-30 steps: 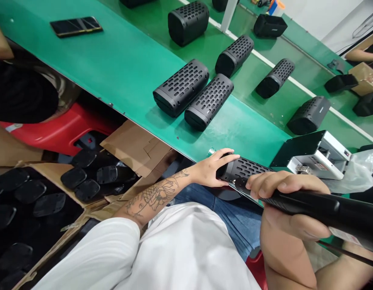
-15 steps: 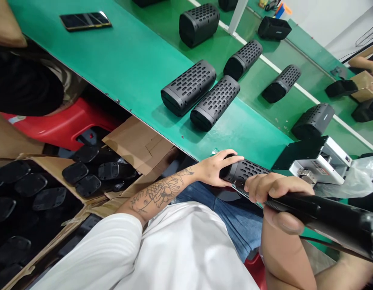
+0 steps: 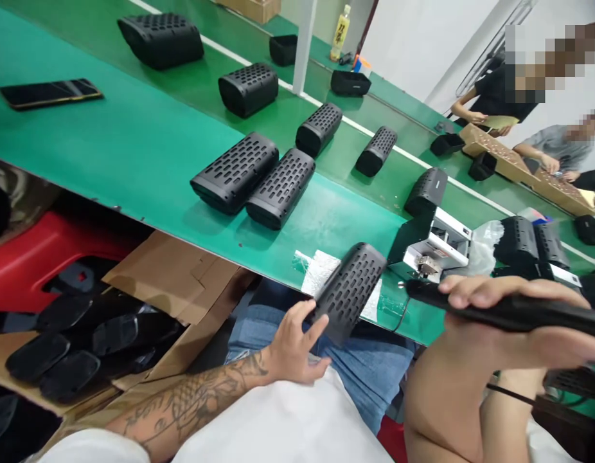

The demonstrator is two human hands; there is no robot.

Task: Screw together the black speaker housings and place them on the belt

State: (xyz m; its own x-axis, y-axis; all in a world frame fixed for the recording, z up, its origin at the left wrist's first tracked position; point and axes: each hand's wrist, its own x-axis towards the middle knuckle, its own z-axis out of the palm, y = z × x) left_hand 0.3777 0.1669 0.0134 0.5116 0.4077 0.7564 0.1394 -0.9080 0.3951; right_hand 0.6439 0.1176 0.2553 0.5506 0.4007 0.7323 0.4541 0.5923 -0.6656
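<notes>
Right grip (image 3: 507, 289) is wrapped round a black handheld tool (image 3: 500, 315), metal tip just in front of the white-fronted machine (image 3: 446, 254) and clear of the perforated black casing (image 3: 353, 283)! That casing lies left of the machine and nearer the wearer, over a crumpled silvery sheet (image 3: 321, 267), its near end reaching past the edge of the green counter (image 3: 133, 154). Left grip (image 3: 293, 347), farther left of the machine, is spread wide, fingertips up at the casing's near end, thumb standing off; whether those fingertips press on it, I can't tell. Left of the machine and farther back sit two matching casings (image 3: 234, 173), side by side; a phone (image 3: 51, 93) lies far left. Beyond the machine, to its right, two people (image 3: 488, 93) are by a long carton (image 3: 509, 166).
</notes>
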